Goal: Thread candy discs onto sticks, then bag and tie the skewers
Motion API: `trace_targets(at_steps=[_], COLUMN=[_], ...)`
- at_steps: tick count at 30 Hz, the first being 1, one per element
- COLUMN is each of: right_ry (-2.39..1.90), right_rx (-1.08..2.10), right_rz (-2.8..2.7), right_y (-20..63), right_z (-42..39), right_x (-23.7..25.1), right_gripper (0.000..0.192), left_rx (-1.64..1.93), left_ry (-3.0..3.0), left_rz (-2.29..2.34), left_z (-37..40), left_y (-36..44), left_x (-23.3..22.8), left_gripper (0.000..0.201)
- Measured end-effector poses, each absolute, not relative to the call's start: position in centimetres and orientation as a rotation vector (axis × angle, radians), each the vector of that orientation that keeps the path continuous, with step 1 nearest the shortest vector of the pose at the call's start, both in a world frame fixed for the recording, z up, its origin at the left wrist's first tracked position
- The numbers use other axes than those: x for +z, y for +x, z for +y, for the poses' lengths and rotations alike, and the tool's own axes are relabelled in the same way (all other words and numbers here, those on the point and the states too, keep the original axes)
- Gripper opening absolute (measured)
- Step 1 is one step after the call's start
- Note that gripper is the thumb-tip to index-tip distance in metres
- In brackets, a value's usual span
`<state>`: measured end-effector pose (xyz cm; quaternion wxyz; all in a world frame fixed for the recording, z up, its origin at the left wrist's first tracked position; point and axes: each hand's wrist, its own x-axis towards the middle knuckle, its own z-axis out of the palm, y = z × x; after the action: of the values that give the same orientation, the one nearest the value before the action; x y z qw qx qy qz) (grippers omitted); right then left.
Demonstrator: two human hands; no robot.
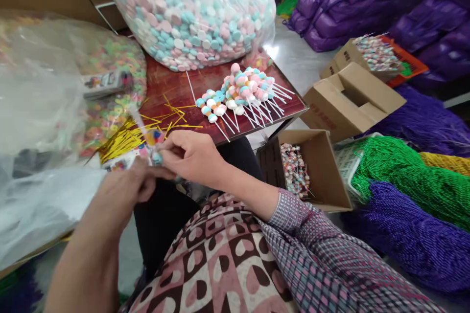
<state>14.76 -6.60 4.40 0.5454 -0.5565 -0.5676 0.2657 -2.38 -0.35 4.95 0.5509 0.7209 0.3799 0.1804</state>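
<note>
Big clear bag (pixel 191 10) at the back of the table (pixel 172 90) was stuffed w/ pink, blue & white candy discs. Second clear bag (pixel 113 58) on the left held multicoloured ring sweets. Open box (pixel 316 168) just right of the knee had wrapped lollies piled along its left side; another box (pixel 370 56) further back was heaped w/ finished ones on sticks. The carton (pixel 348 100) btwn those two sat w/ flaps folded, contents not visible.

On the tabletop a row of candy skewers (pixel 240 95) lay w/ sticks fanning right, and gold twist ties (pixel 125 139) were bunched near the front edge.

Hands met over the lap at the table's front edge. Right hand (pixel 193 156) came in from the right, wrist bent, fingertips pinched narrow on a small candy piece in clear wrap (pixel 156 149). Left hand (pixel 127 188) was curled under it, fingers closed on the lower end of that same wrap; what exactly it pinched I couldn't tell, blurred.
</note>
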Motion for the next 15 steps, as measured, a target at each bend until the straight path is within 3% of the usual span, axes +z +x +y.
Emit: trace_targets(at_steps=[3, 7, 12, 15], right_ry=[-1.290, -1.266, -1.168, -1.047], right_rx=[0.549, 0.785, 1.258, 1.352], right_rz=[-1.474, -1.378, -0.966, -0.901], right_y=[14.7, 14.4, 15.8, 16.3], right_z=[-6.9, -7.8, -7.6, -7.6], right_x=[4.1, 2.8, 2.8, 3.5], right_gripper=[0.015, 0.014, 0.012, 0.014], left_rx=[0.568, 0.750, 0.463, 0.409], left_ry=[1.365, 1.236, 2.116, 2.378], left_rz=[0.921, 0.882, 0.693, 0.727], left_z=[-0.8, -0.9, -1.9, -2.9], left_y=[-0.4, -0.3, -2.2, -1.8], left_x=[4.7, 5.6, 6.9, 6.3], left_gripper=[0.054, 0.011, 0.026, 0.032])
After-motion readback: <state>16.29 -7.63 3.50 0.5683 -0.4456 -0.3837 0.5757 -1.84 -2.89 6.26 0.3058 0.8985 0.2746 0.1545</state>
